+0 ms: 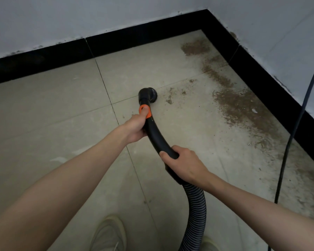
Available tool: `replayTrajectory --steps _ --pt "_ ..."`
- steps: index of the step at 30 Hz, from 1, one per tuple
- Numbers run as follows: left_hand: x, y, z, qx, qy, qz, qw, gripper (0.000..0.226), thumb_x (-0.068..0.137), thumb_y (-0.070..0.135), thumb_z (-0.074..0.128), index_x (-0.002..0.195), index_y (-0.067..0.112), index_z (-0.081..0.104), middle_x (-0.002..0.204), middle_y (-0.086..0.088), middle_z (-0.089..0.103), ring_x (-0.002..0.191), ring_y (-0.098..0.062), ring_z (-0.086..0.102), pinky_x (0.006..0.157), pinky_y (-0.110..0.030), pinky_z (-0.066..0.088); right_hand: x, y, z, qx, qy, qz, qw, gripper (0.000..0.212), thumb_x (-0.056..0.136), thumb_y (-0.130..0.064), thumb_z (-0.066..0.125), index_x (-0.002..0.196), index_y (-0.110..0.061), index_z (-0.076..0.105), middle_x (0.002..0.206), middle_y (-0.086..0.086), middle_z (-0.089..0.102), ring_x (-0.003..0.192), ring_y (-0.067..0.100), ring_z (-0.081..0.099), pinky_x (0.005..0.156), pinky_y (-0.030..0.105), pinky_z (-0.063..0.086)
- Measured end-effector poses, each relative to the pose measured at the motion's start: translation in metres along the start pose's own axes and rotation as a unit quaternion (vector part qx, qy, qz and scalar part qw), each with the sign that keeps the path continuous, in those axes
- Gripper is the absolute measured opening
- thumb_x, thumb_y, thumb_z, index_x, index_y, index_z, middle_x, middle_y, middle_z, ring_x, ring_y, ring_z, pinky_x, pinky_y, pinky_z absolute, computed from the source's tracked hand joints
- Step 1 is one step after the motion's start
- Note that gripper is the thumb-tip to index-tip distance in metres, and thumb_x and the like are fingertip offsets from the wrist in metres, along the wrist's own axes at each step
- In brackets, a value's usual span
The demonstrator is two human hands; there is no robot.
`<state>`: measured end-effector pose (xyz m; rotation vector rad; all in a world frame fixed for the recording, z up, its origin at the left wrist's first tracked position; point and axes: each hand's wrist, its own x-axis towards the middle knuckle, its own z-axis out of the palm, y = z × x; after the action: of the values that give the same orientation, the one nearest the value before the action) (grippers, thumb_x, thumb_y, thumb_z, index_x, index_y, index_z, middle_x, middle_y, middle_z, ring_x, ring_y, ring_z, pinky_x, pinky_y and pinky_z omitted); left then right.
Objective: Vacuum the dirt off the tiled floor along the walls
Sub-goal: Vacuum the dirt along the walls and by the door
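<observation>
Tiled floor (62, 109) met black skirting; dirt (243, 105) lay along right wall. My left hand (136, 126) and right hand (183, 163), fingers clamped, gripped vacuum wand (153, 131); nozzle (147, 93) touched floor beside dirt.

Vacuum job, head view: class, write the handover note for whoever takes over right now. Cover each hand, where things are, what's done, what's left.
Left hand grips the black wand just below its orange slider, thumb on the slider. Right hand grips the wand's lower end, above the ribbed hose.
The round brush nozzle is on the tiles, left of the dirt.
Done: tiles to the left look mostly clean.
Left: small crumbs by the nozzle and the thick brown dirt band along the right-hand wall into the corner. Mind the dark cable hanging there.
</observation>
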<state>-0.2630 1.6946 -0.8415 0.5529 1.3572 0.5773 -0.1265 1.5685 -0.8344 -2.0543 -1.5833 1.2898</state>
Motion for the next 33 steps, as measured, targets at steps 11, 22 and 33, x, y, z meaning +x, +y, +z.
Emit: replayTrajectory --steps 11,22,33 --pt "0.014 0.005 0.057 0.016 -0.059 0.001 0.998 0.047 0.1 0.038 0.04 0.122 -0.003 0.046 0.103 -0.011 0.058 0.089 -0.023 0.058 0.076 -0.034 0.049 0.027 0.023 -0.034 0.018 0.08 0.04 0.996 0.038 0.083 -0.058 0.052 0.075 -0.021 0.058 0.074 0.002 0.069 0.07 0.022 0.067 0.071 0.042 0.058" --pt "0.026 0.031 0.081 0.064 -0.07 0.003 0.996 0.037 0.098 0.015 0.05 0.129 -0.005 0.047 0.124 -0.019 0.058 0.109 -0.027 0.059 0.086 -0.029 0.047 0.067 0.02 -0.06 -0.004 0.123 0.062 0.99 0.034 0.087 -0.058 0.049 0.077 -0.025 0.055 0.082 0.003 0.067 0.077 0.025 0.065 0.073 0.04 0.055" --pt "0.03 0.026 0.082 0.067 -0.127 0.001 0.99 0.038 0.094 0.026 0.057 0.122 0.001 0.049 0.101 -0.012 0.061 0.086 -0.02 0.063 0.067 -0.024 0.053 0.062 0.024 -0.056 0.099 0.14 0.072 0.983 0.036 0.087 -0.057 0.052 0.07 -0.025 0.055 0.068 -0.005 0.062 0.064 0.015 0.061 0.054 0.027 0.041"
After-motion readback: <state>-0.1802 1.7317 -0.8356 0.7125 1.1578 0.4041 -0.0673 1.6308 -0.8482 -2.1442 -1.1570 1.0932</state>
